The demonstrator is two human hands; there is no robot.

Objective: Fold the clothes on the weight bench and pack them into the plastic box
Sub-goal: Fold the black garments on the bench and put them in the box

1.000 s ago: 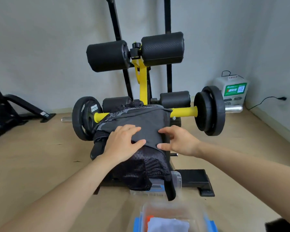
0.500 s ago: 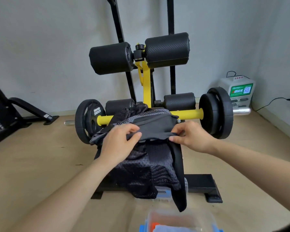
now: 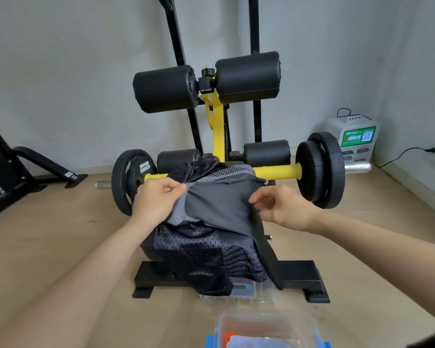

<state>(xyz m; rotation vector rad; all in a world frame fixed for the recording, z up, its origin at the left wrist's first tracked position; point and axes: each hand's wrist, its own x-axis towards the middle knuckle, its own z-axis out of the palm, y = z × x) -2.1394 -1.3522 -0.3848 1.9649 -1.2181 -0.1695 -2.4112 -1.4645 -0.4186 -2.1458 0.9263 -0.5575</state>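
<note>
A dark grey garment (image 3: 219,204) with a patterned light-grey panel lies on top of the weight bench (image 3: 299,275), over black mesh clothing (image 3: 206,257) that hangs down the bench's front. My left hand (image 3: 158,199) pinches the grey garment's left edge. My right hand (image 3: 284,207) pinches its right edge, from which a dark strip hangs down. A clear plastic box (image 3: 269,330) with blue latches sits on the floor at the bottom, holding orange and pale folded cloth. A clear lid (image 3: 246,293) lies under the hanging mesh.
The bench's yellow bar (image 3: 276,172) carries black weight plates (image 3: 319,169) on both sides, with black foam rollers (image 3: 246,76) above. A white charging station (image 3: 354,139) stands at the right wall. Black equipment (image 3: 8,172) stands at the left. The floor is wood.
My hands went from pressing flat on the grey garment to pinching its two edges and lifting them. The view has tilted up slightly.
</note>
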